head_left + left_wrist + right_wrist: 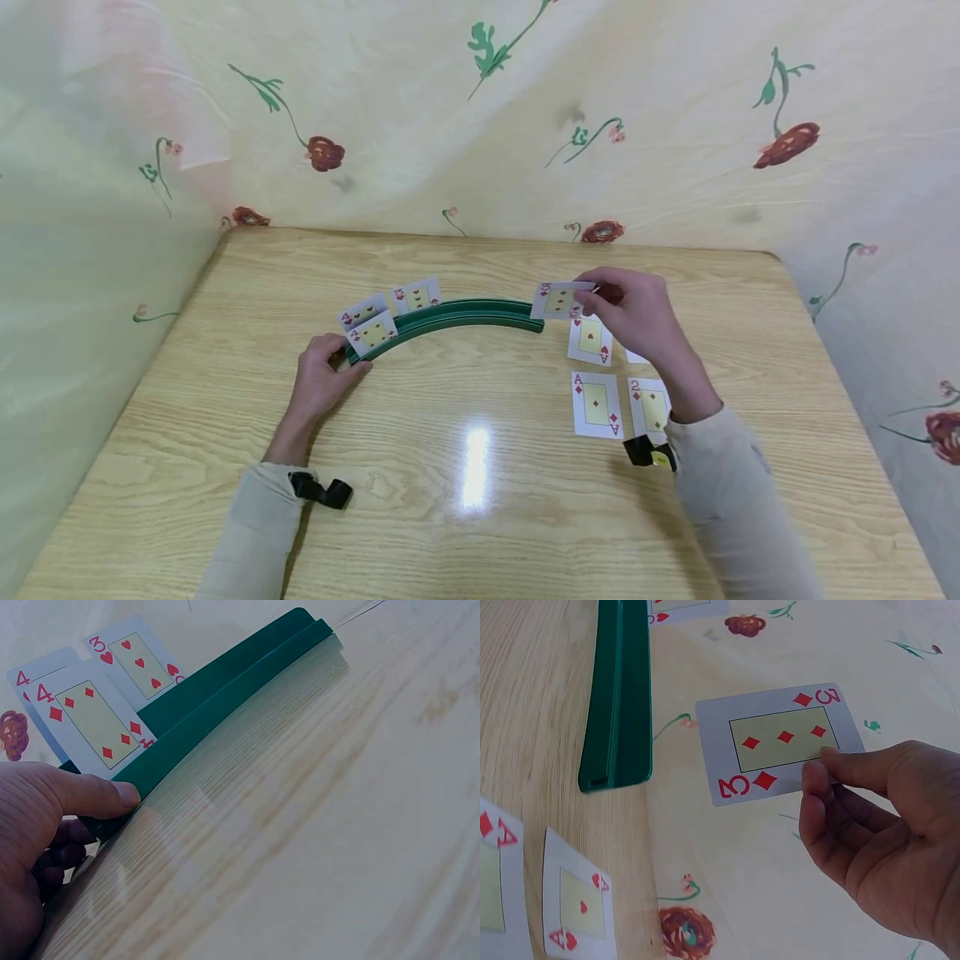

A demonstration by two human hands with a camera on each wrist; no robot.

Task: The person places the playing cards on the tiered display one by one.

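Observation:
My left hand (321, 383) grips the left end of a curved green card holder (480, 312), its thumb against the front wall. In the holder's left part stand the four of diamonds (94, 724), the four of hearts (363, 312) behind it, and the three of hearts (135, 664) beside them. With thumb and fingers, my right hand (633, 312) pinches the three of diamonds (780, 742) by one edge. That card is raised near the holder's right end, apart from it in the right wrist view.
On the wooden table (465, 400) at right lie the ace of hearts (590, 340), the ace of diamonds (597, 404) and the two of diamonds (648, 408). Another card (635, 358) is mostly hidden by the right hand. Flowered cloth (420, 125) hangs behind the table.

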